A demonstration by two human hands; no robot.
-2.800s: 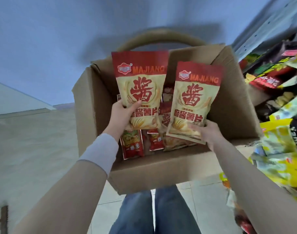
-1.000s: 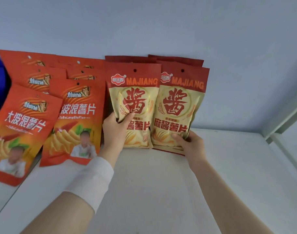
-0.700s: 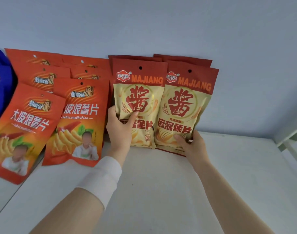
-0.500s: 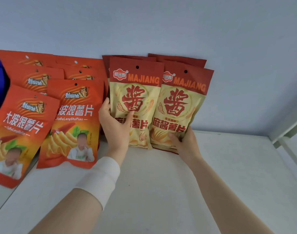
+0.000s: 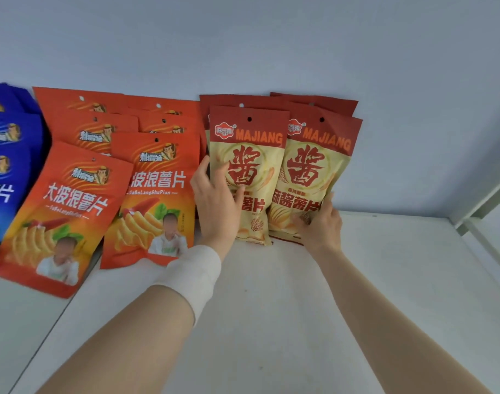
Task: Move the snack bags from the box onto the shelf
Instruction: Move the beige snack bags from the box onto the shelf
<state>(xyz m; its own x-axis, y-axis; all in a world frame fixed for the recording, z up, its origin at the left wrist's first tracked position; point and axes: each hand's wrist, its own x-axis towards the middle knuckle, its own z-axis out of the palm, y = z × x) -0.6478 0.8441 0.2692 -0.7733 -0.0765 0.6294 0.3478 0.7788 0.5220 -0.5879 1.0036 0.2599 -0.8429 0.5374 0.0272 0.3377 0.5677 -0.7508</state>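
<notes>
Left Majiang bag (image 5: 251, 166) stands on the shelf (image 5: 385, 280), gripped by left hand (image 5: 217, 203); right hand (image 5: 320, 226) grips right Majiang bag (image 5: 311, 172).

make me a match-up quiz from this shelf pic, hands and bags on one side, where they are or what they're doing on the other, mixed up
Column one:
1. left hand
2. right hand
3. orange snack bags
4. blue snack bags

Column two:
A. at the far left edge of the view
B. grips the left front Majiang bag by its left side
C. holds the right front Majiang bag at its lower right corner
D. stand just left of the left front Majiang bag

Pairs: 1-B, 2-C, 3-D, 4-A
</notes>
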